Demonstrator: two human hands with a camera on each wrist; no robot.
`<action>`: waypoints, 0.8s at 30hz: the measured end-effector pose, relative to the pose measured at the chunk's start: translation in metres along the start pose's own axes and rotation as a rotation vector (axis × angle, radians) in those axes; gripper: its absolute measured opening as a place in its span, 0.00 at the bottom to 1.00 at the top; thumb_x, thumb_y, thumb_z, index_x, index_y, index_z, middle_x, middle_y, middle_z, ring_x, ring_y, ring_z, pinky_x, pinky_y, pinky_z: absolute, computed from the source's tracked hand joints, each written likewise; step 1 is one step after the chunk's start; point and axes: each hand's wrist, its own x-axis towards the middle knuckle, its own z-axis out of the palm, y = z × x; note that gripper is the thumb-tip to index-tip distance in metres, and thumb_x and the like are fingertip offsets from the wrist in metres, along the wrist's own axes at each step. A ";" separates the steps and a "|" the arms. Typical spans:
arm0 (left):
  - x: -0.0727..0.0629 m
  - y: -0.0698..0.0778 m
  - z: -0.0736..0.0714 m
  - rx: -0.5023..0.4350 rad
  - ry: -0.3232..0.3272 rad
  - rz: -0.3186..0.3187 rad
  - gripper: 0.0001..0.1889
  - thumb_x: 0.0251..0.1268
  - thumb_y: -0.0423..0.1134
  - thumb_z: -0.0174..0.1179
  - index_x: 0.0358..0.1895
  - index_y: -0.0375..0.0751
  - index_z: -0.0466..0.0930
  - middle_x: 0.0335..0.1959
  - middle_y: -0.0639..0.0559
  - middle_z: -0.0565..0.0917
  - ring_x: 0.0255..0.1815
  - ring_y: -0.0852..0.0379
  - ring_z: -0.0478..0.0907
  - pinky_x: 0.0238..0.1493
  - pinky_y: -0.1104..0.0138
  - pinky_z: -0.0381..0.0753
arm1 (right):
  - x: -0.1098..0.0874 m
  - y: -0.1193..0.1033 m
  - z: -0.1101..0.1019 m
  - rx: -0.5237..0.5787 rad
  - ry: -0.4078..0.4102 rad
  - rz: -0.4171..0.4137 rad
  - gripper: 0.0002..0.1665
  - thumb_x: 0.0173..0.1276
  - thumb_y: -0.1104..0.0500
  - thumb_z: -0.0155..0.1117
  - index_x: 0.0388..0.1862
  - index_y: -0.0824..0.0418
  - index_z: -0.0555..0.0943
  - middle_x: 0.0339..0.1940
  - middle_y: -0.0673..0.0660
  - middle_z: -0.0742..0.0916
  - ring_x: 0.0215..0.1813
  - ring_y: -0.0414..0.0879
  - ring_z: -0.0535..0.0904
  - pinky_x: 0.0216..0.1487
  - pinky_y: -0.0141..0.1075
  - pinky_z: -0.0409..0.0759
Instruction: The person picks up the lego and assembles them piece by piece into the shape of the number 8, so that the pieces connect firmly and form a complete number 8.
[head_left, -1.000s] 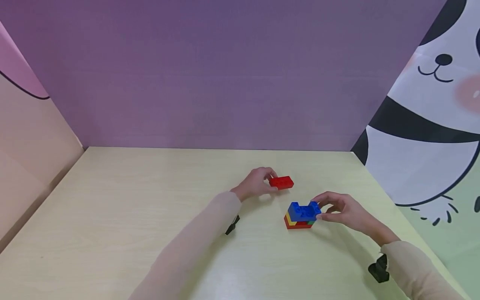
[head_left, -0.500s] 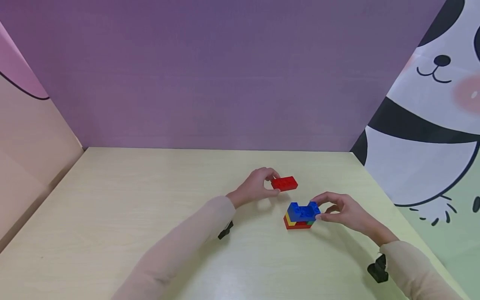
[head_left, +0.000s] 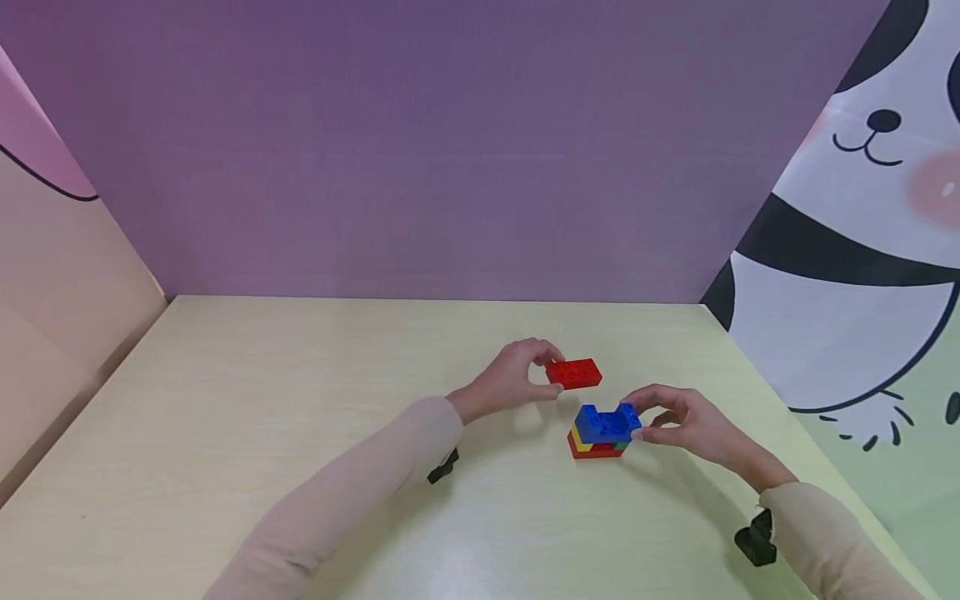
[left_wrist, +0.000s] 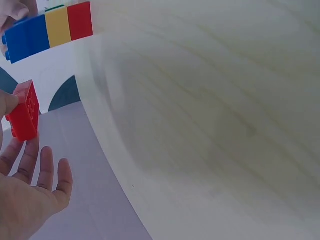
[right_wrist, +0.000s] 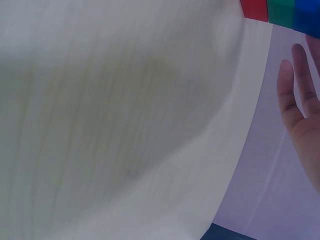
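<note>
Between thumb and fingers, my left hand (head_left: 517,375) pinches a red toy brick (head_left: 573,374) by its left end. The left wrist view shows that red brick (left_wrist: 25,112) raised off the table, the other fingers spread loosely. Just nearer to me stands a small brick stack with a blue brick (head_left: 603,425) on top, yellow (head_left: 580,439) and green bricks in the middle layer and a red brick (head_left: 596,453) at the bottom. My right hand (head_left: 678,421) pinches the blue top brick at its right end. In the right wrist view, the green brick (right_wrist: 281,12) shows at the stack's side.
The pale wooden table (head_left: 300,375) ends at a purple wall (head_left: 435,150) behind. A panda-patterned panel (head_left: 847,325) borders its right side, and a pinkish panel (head_left: 67,308) its left. Dark wrist devices (head_left: 757,537) sit under the sleeves.
My left hand, still pinching the red brick, has moved slightly right and towards me, closer to the stack. The left forearm has shifted left. The right hand and the stack have stayed in place.
</note>
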 end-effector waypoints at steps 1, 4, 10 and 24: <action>-0.001 0.000 0.000 -0.001 -0.002 0.006 0.20 0.53 0.43 0.65 0.51 0.47 0.73 0.47 0.56 0.77 0.50 0.57 0.73 0.49 0.70 0.74 | 0.000 0.000 0.000 0.001 0.000 0.000 0.24 0.56 0.60 0.68 0.52 0.57 0.75 0.48 0.55 0.80 0.47 0.32 0.75 0.41 0.35 0.79; -0.004 0.003 -0.001 -0.005 -0.004 0.027 0.20 0.54 0.43 0.64 0.51 0.47 0.73 0.48 0.56 0.78 0.51 0.56 0.73 0.49 0.71 0.74 | 0.000 0.000 0.001 -0.001 0.000 0.001 0.24 0.56 0.59 0.68 0.53 0.57 0.75 0.48 0.56 0.80 0.47 0.31 0.75 0.42 0.34 0.79; -0.008 0.009 -0.004 -0.014 -0.001 0.074 0.20 0.54 0.42 0.64 0.51 0.46 0.74 0.48 0.56 0.78 0.51 0.54 0.74 0.52 0.66 0.75 | 0.001 0.000 0.002 -0.008 0.002 0.004 0.25 0.56 0.58 0.68 0.53 0.56 0.74 0.49 0.57 0.80 0.48 0.31 0.74 0.42 0.35 0.79; -0.012 0.025 -0.004 -0.029 -0.010 0.118 0.21 0.52 0.42 0.65 0.51 0.48 0.74 0.47 0.58 0.78 0.49 0.61 0.73 0.48 0.74 0.73 | 0.002 -0.002 0.004 0.008 0.006 0.019 0.24 0.56 0.59 0.68 0.52 0.58 0.74 0.50 0.59 0.79 0.48 0.32 0.74 0.42 0.33 0.79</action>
